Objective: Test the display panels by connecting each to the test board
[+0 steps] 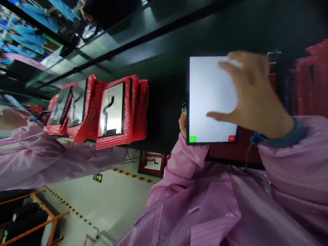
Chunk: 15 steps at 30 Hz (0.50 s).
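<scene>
A lit display panel [211, 99] with a white screen, a green mark at its lower left corner and a red one at its lower right, is held up in front of me. My left hand [182, 125] grips it at the lower left edge; most of the fingers are hidden behind the panel. Over the right part of the screen my right hand [256, 89] is spread, thumb and fingers apart and slightly blurred. It holds nothing, and whether a fingertip touches the glass I cannot tell. A blue band circles the right wrist.
Red bubble-wrap sleeves [139, 112] with panels stand in stacks on the dark bench at left. More red sleeves [311, 82] are at far right. A co-worker's pink sleeve [38, 153] reaches in from the left. Below are a box of panels [153, 162] and an orange rack [52, 218].
</scene>
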Motion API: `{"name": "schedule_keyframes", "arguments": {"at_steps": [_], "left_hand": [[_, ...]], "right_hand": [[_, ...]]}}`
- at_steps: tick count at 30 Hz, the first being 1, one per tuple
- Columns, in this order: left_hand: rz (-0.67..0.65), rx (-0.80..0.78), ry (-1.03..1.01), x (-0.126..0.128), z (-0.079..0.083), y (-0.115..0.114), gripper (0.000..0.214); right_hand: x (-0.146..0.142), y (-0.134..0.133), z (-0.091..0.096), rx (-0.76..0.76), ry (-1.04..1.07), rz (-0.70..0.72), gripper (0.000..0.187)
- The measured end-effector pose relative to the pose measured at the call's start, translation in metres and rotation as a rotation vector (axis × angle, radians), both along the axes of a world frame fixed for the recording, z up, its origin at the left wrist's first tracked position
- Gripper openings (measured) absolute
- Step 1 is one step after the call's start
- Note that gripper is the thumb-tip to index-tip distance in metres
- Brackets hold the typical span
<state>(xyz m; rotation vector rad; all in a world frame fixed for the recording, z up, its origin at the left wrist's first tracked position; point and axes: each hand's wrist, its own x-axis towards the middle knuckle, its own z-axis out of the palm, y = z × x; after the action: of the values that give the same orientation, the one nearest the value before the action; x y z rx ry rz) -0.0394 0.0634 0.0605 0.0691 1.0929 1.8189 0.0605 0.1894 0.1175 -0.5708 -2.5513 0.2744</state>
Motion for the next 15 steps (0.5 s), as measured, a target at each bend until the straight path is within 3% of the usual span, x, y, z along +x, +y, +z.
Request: {"name": "schedule_keyframes", "arguments": {"at_steps": [2, 5, 8, 11, 15], "left_hand": [[-0.013, 0.03, 0.097, 0.002, -0.003, 0.0, 0.083], [0.005, -0.008, 0.257, 0.004, -0.007, 0.003, 0.082], [0.051, -0.001, 0.288, 0.006, -0.008, 0.008, 0.079], [0.045, -0.013, 0.275, 0.006, -0.006, 0.01, 0.079], [-0.018, 0.008, 0.273, 0.001, -0.008, 0.007, 0.07]], "right_hand": [[-0.002, -0.007, -0.023, 0.023, 0.032, 0.087, 0.107], [-0.004, -0.015, -0.043, 0.05, 0.091, 0.134, 0.067], [-0.004, -0.02, -0.049, 0.09, 0.13, 0.158, 0.029], [0.0, -0.019, -0.052, 0.054, 0.289, 0.155, 0.025], [0.009, -0.006, -0.065, -0.071, 0.514, -0.094, 0.033]]}}
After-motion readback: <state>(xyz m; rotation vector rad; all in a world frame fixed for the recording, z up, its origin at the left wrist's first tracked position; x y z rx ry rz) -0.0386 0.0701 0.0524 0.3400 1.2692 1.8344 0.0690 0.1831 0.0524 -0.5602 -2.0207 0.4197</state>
